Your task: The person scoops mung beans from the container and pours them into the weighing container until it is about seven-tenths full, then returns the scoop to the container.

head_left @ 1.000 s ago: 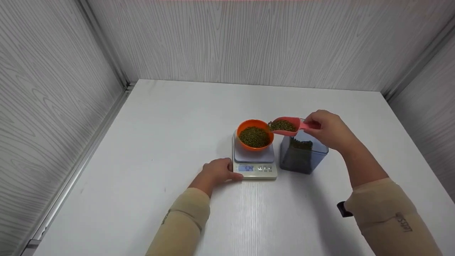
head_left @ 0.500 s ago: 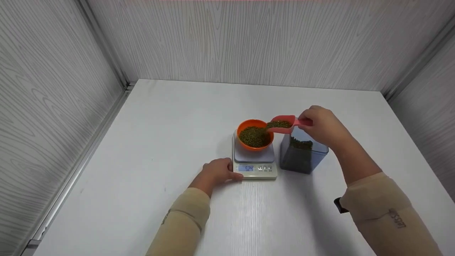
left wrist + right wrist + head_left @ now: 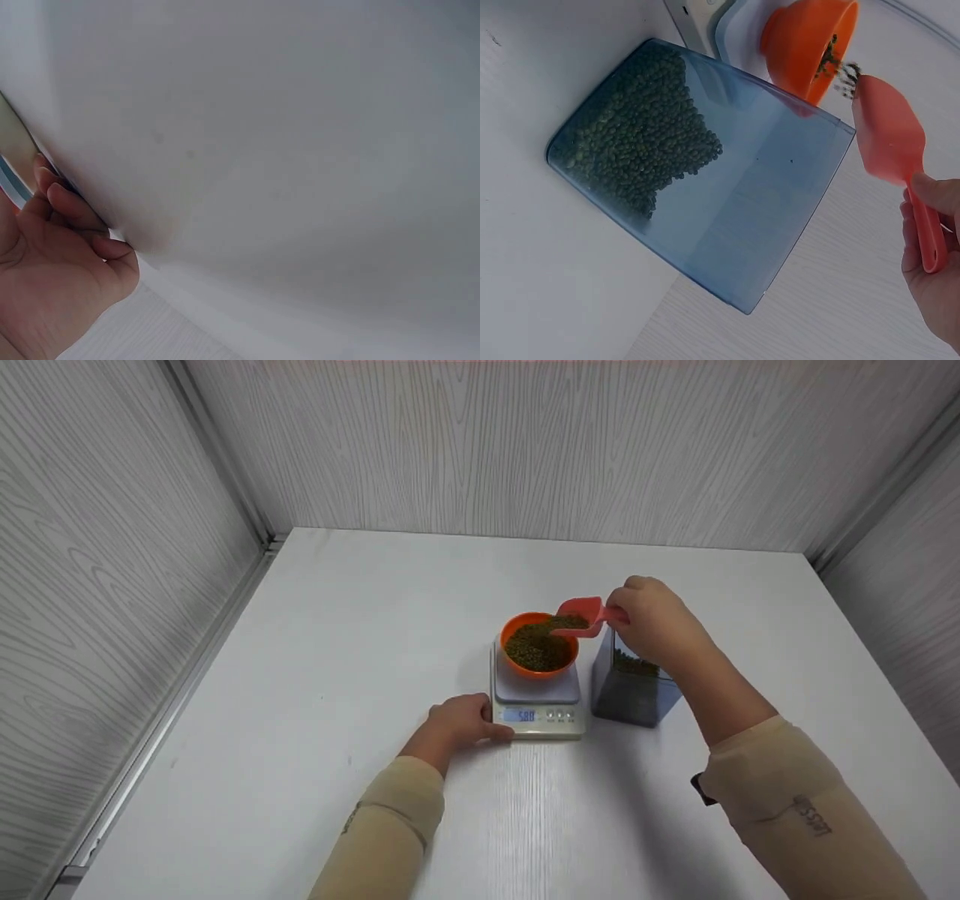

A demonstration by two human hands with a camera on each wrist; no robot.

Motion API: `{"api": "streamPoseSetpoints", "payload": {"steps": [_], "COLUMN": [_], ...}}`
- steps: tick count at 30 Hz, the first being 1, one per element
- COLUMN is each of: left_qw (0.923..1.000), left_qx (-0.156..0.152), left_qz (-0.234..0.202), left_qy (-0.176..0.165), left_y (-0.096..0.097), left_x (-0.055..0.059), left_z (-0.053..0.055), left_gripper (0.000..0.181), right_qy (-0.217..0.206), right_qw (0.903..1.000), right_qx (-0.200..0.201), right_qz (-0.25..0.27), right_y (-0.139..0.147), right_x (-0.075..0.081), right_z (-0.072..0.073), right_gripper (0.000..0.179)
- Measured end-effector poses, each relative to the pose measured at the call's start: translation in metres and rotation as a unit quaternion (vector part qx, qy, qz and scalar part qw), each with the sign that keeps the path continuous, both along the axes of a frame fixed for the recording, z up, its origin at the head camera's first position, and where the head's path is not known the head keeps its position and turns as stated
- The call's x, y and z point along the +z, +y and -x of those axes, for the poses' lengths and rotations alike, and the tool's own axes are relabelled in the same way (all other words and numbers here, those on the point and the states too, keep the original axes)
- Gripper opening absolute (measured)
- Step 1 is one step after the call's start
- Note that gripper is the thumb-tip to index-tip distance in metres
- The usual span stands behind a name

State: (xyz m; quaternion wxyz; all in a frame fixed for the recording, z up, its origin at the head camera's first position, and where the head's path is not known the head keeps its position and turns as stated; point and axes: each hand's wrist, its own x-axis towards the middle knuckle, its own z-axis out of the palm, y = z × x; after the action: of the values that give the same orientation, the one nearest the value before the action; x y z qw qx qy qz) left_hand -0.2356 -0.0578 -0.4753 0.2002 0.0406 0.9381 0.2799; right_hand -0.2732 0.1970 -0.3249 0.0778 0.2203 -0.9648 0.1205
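Observation:
My right hand point(image 3: 654, 619) grips the handle of a red scoop point(image 3: 581, 611), tilted at the right rim of an orange bowl point(image 3: 512, 664). Small green beans, like mung beans, slide off the scoop's lip into the bowl; the right wrist view catches falling beans point(image 3: 848, 79) in mid-air. Under the bowl is a kitchen scale point(image 3: 536, 727) with a lit display, reading about 580. At the scale's front left corner my left hand point(image 3: 460, 720) holds on, thumb along the front edge and fingers curled at the left side.
Right beside the scale stands a clear bluish container point(image 3: 742, 172) partly filled with green beans point(image 3: 637, 120), below my right forearm. The white table point(image 3: 360, 622) meets a wood-grain panel point(image 3: 525, 450) at the back, with further panels at both sides.
My right hand has moved left and tipped the scoop over the bowl, and beans now pour out. The display went from about 524 to about 580. My left hand stayed put.

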Motion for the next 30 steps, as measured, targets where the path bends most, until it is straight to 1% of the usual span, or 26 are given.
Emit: {"api": "streamPoseSetpoints", "payload": {"steps": [11,18,21,25,30], "left_qw": [1.0,1.0,1.0,1.0,1.0], "left_qx": [0.005,0.002,0.001,0.001,0.001], "left_qz": [0.001,0.003,0.003,0.001,-0.004], "left_qy": [0.001,0.003,0.001,-0.003,0.001], "left_y": [0.001,0.001,0.001,0.001,0.0], "left_x": [0.001,0.002,0.002,0.002,0.002], "left_z": [0.0,0.0,0.0,0.0,-0.001], "left_gripper": [0.043,0.043,0.044,0.043,0.043], "right_qy": [0.047,0.094,0.106,0.102,0.076], "right_qw": [0.9976,0.9928,0.9912,0.9921,0.9962], "right_qx": [0.033,0.056,0.061,0.059,0.04], "right_qz": [-0.038,-0.049,-0.051,-0.042,-0.018], "right_y": [-0.007,-0.005,-0.004,0.0,0.009], "right_x": [0.001,0.0,-0.001,0.0,0.008], "right_z": [-0.007,-0.007,-0.007,-0.006,-0.008], "right_gripper": [0.017,0.02,0.019,0.019,0.018]}}
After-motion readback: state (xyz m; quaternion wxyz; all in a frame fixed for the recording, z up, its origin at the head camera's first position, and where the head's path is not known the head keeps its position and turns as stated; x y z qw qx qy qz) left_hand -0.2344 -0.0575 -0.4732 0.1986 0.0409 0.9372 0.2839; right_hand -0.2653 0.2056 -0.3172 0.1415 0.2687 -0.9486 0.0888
